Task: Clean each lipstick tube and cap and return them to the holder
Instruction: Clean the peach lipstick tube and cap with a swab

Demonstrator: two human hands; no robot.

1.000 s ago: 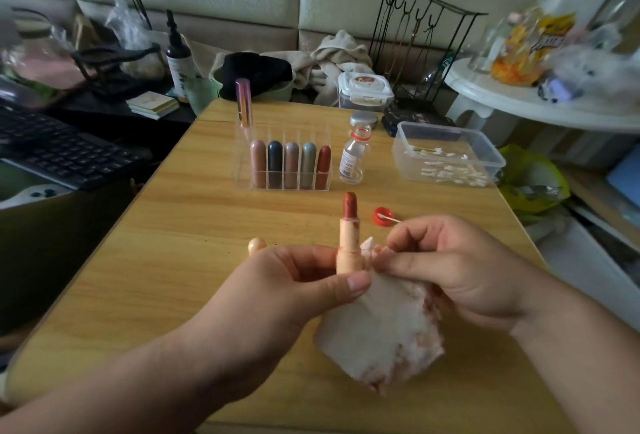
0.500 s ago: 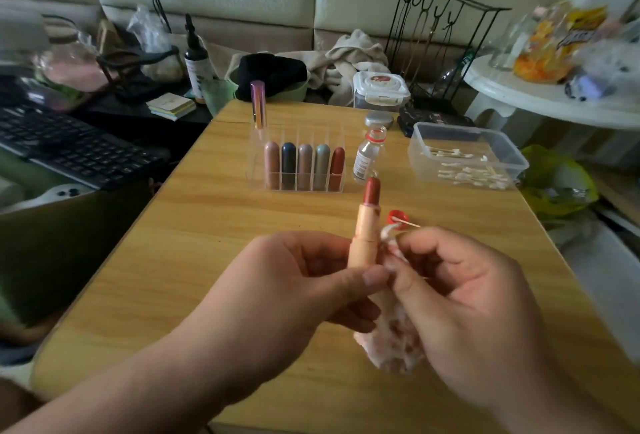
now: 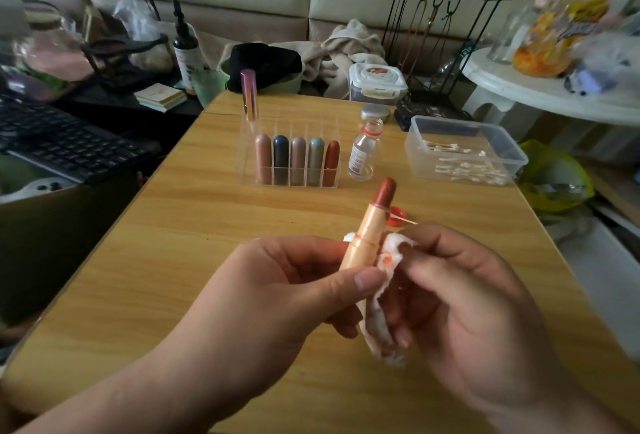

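Wipe-down above the counter, near the holder
Left hand pinches the base, right hand pinches stained tissue against the barrel of the uncapped lipstick tube; best rolled into a clean fold, off the bullet

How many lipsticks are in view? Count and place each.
7. Five stand in the holder's front row: pink, dark blue, mauve, grey-green, red. A taller metallic tube stands behind them at the left. The uncapped lipstick is in the left hand. Others may be hidden.
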